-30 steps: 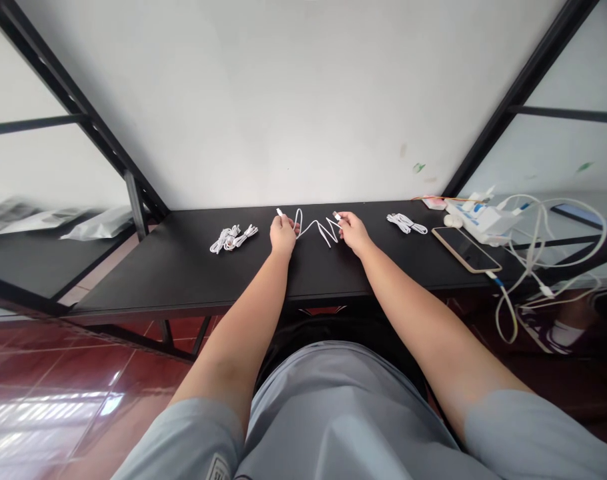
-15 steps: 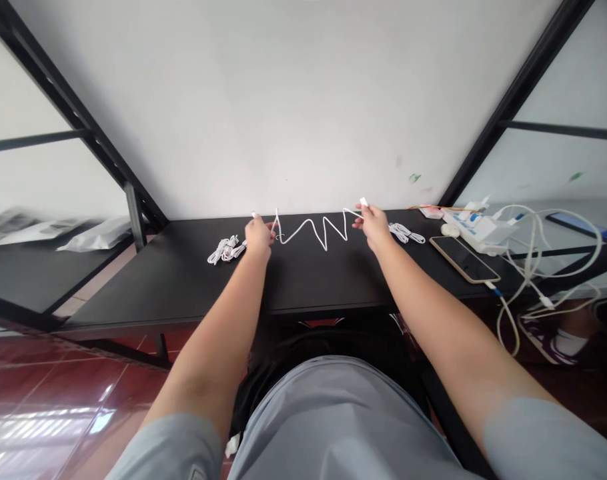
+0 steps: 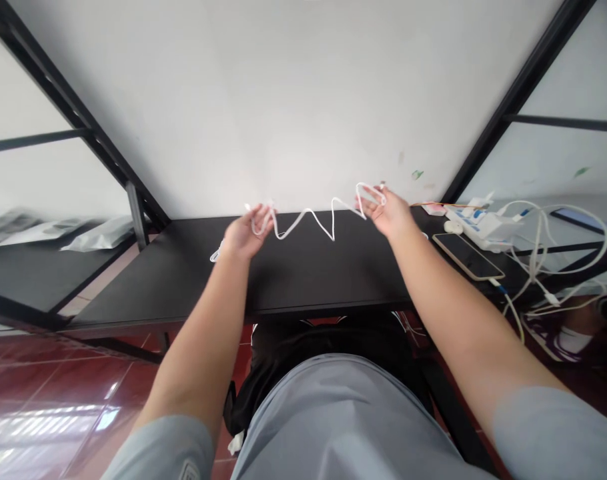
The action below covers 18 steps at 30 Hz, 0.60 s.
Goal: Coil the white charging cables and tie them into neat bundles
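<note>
Between left hand [image 3: 243,238] and right hand [image 3: 395,215], fingers half-curled, holding white USB cable [image 3: 333,219] | left of left fingers: cable bundle [image 3: 215,255], mostly hidden | right of right fingers: smartphone [image 3: 468,256], power strip [image 3: 469,225]

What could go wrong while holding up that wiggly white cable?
The white cable might tangle, since it hangs in zigzags between the left hand and right hand. The right forearm looks close to the phone, so a sideways swing might bump it.
</note>
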Motion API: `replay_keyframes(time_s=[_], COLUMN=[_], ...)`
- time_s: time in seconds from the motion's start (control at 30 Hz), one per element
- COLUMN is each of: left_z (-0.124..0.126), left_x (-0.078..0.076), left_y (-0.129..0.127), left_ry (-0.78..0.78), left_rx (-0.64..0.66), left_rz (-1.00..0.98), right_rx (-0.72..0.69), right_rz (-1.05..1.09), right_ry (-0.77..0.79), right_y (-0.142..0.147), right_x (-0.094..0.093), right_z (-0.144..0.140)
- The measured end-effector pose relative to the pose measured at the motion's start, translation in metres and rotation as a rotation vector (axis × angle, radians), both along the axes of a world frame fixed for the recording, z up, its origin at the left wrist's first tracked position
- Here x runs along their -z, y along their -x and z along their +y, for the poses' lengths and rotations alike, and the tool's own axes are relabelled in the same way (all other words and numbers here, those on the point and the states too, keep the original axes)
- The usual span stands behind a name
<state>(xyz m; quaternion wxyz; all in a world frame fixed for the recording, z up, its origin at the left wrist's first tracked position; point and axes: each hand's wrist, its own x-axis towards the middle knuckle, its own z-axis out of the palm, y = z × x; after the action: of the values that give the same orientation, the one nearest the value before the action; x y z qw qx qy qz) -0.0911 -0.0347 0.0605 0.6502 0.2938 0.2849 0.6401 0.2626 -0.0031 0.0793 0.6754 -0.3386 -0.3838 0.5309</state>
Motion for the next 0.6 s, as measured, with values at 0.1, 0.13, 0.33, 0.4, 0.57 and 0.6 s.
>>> replay_keyframes(time_s=[0.1, 0.13, 0.33, 0.4, 0.57, 0.6], left_z=[0.004, 0.006, 0.011, 0.010, 0.009, 0.009], left_x=[0.017, 0.021, 0.033, 0.038, 0.050, 0.051], left_y=[-0.039, -0.049, -0.066, -0.064, -0.060, -0.060], left_ry=[0.007, 0.006, -0.065, -0.085, -0.036, -0.027], left_rx=[0.177, 0.212, 0.247, 0.247, 0.197, 0.187], left_rz=[0.046, 0.060, 0.120, 0.140, 0.196, 0.194], right_rx=[-0.165, -0.192, -0.168, -0.167, -0.220, -0.226], right_rz=[-0.042, -0.067, -0.161, -0.174, -0.213, -0.218], right_ry=[0.082, 0.087, 0.050, 0.057, 0.072, 0.078], right_y=[0.042, 0.053, 0.077, 0.075, 0.071, 0.071], right_x=[0.017, 0.023, 0.047, 0.054, 0.064, 0.065], right_z=[-0.010, -0.012, -0.016, -0.017, -0.022, -0.023])
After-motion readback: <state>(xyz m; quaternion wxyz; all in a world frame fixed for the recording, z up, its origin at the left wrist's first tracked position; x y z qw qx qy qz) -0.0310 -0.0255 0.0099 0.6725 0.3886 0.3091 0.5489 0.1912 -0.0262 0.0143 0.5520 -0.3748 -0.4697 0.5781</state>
